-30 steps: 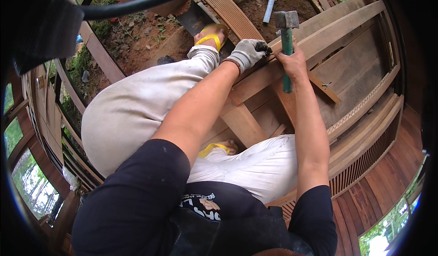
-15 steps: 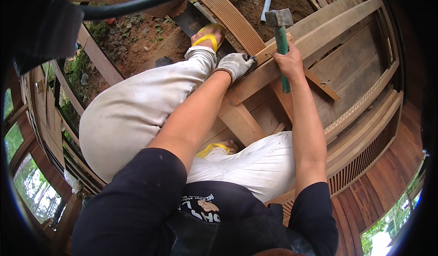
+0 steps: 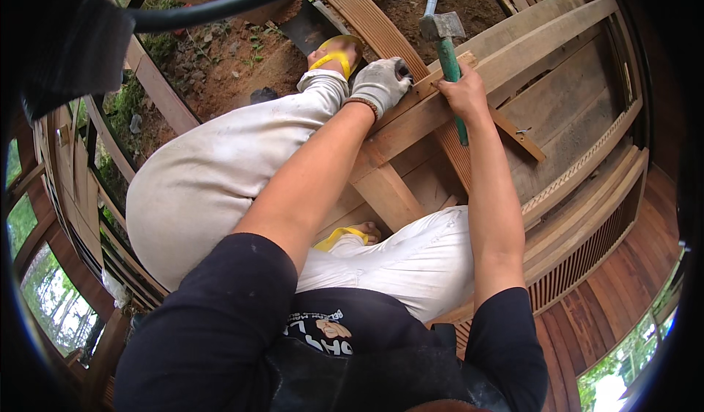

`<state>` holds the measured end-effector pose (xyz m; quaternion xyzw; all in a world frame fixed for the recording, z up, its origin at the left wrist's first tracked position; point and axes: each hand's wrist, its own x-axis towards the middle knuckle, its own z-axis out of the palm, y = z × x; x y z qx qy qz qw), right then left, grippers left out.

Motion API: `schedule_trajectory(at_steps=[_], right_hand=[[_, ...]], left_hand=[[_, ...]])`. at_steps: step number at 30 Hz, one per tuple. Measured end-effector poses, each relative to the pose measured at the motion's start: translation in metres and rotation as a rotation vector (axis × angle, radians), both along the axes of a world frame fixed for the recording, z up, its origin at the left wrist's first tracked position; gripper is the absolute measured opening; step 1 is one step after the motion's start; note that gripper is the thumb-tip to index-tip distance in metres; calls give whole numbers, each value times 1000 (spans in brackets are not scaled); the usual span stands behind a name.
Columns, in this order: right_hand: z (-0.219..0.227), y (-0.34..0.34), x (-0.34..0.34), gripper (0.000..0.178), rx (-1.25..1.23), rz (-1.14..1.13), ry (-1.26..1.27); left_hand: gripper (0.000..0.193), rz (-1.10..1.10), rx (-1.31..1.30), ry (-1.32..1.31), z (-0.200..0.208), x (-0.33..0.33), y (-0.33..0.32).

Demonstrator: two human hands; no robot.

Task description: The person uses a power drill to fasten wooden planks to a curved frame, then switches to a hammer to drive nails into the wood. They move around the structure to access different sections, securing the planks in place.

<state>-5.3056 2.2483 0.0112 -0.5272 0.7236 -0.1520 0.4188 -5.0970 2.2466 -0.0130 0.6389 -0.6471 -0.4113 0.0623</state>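
My right hand (image 3: 463,95) is closed round the green handle of a hammer (image 3: 446,51). Its grey metal head is up, above the wooden beam (image 3: 418,127). My left hand (image 3: 379,87), in a whitish work glove, is at the left side of that beam, beside a narrow wooden strip (image 3: 427,85) lying along it. Its fingers are curled in, with a dark patch at the fingertips; whether that is an object or the glove itself I cannot make out. A grooved reddish board (image 3: 375,27) passes under the beam.
A short wooden piece (image 3: 522,139) with a nail standing out lies right of the hammer. A chisel-like tool (image 3: 431,1) with a wooden handle is beyond the hammer head. Slatted framing (image 3: 579,272) stands at right. Brown soil (image 3: 227,63) shows at the far left; a dark cable (image 3: 227,12) crosses the top.
My left hand has lifted slightly away from the beam and turned, its fingers now higher. The hammer has shifted a little left, its head tilting left.
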Motion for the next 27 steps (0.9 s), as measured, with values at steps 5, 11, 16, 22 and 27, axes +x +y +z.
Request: schedule_trajectory(at_steps=[5, 11, 16, 22, 27], right_hand=[[-2, 2, 0, 36, -7, -45, -90], [25, 18, 4, 31, 8, -102, 24], [66, 74, -9, 31, -360, -32, 287], [62, 113, -16, 35, -10, 15, 244], [51, 114, -13, 31, -198, 16, 312]], left_hand=[[33, -113, -91, 141, 1, -25, 7], [28, -6, -75, 178, -11, -33, 12], [27, 21, -42, 225, -15, -31, 11], [28, -39, -70, 165, -14, -32, 10], [27, -129, -249, 110, -11, -32, 14]])
